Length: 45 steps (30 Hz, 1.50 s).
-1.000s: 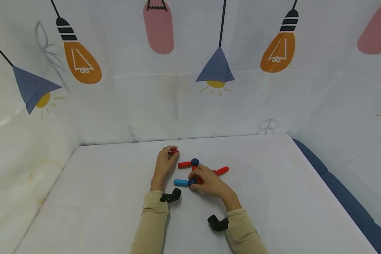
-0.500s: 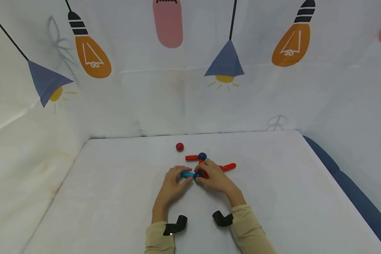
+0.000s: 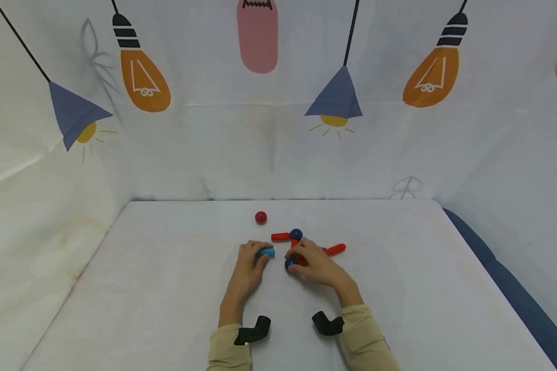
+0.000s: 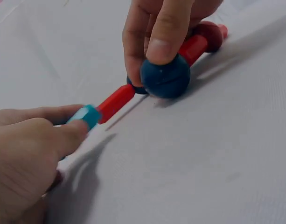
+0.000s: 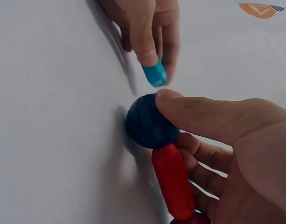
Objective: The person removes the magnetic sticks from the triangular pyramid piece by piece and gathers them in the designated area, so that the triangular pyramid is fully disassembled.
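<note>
My left hand [image 3: 247, 267] pinches a light blue rod [image 3: 266, 252], one end poking out past thumb and fingers. Just right of it, my right hand [image 3: 316, 267] holds a dark blue ball [image 5: 147, 122] between thumb and fingers. A gap separates rod and ball in the right wrist view. Joined to that ball is a red rod [image 5: 173, 179], which leads to a dark red ball [image 4: 209, 37], partly hidden by the right hand in the head view. A second dark blue ball [image 3: 296, 234] joins a red rod [image 3: 280, 237] behind the right hand.
A loose red ball [image 3: 261, 217] lies near the back of the white table [image 3: 176, 288]. Another red rod [image 3: 337, 249] sticks out right of the right hand. A white cloth [image 3: 213, 149] printed with lamps hangs behind, and a navy cushioned edge [image 3: 501, 273] runs along the right.
The left hand let go of the red ball, came nearer and gripped the light blue rod, then pulled it leftward off the dark blue ball. The right hand kept its hold on the ball.
</note>
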Motion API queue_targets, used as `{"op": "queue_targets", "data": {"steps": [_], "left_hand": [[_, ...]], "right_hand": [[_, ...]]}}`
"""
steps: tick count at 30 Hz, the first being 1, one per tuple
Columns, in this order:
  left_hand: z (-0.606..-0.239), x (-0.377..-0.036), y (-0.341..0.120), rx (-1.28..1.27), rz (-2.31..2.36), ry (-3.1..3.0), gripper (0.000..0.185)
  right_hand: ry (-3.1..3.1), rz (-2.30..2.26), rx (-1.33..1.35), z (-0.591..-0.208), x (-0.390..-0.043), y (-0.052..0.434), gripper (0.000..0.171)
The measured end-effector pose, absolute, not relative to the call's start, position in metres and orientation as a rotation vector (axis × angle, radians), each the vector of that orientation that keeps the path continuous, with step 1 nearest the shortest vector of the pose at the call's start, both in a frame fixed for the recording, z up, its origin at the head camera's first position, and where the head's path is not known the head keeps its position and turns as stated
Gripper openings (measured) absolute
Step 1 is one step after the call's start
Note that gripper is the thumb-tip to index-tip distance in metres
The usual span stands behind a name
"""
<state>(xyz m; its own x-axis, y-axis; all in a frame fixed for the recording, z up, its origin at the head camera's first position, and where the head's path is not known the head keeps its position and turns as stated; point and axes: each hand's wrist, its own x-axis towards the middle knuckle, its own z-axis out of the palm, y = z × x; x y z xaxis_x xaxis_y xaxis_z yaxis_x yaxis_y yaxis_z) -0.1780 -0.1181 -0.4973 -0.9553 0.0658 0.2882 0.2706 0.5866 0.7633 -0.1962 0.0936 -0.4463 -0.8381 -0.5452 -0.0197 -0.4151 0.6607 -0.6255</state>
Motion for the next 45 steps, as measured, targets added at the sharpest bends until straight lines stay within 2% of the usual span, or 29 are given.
{"op": "queue_targets", "data": {"steps": [7,15,20,26,32,35,45], "left_hand": [[-0.497,-0.182,-0.125,0.164,-1.181,-2.481,0.027],[-0.499,-0.19,-0.124,0.211,-1.068,-2.503,0.025],[-0.499,-0.188,-0.123,0.241,-1.175,-2.352,0.028],[-0.493,-0.183,-0.113,0.056,-1.322,-2.189,0.023],[-0.498,-0.18,-0.096,-0.232,-1.317,-2.44,0.025],[-0.5,-0.18,-0.091,-0.267,-1.272,-2.528,0.029],[-0.499,-0.184,-0.096,-0.303,-1.228,-2.552,0.024]], "right_hand": [[2.586,-0.867,-0.733,-0.437,-0.194,0.101,0.021],[2.585,-0.964,-0.787,-0.425,-0.196,0.104,0.015],[2.792,-1.12,-0.671,-0.437,-0.203,0.1,0.018],[2.864,-1.034,-0.522,-0.455,-0.204,0.101,0.03],[2.879,-1.034,-0.547,-0.462,-0.202,0.096,0.027],[2.894,-1.022,-0.559,-0.464,-0.201,0.094,0.026],[3.046,-1.115,-0.563,-0.467,-0.203,0.084,0.017]]}}
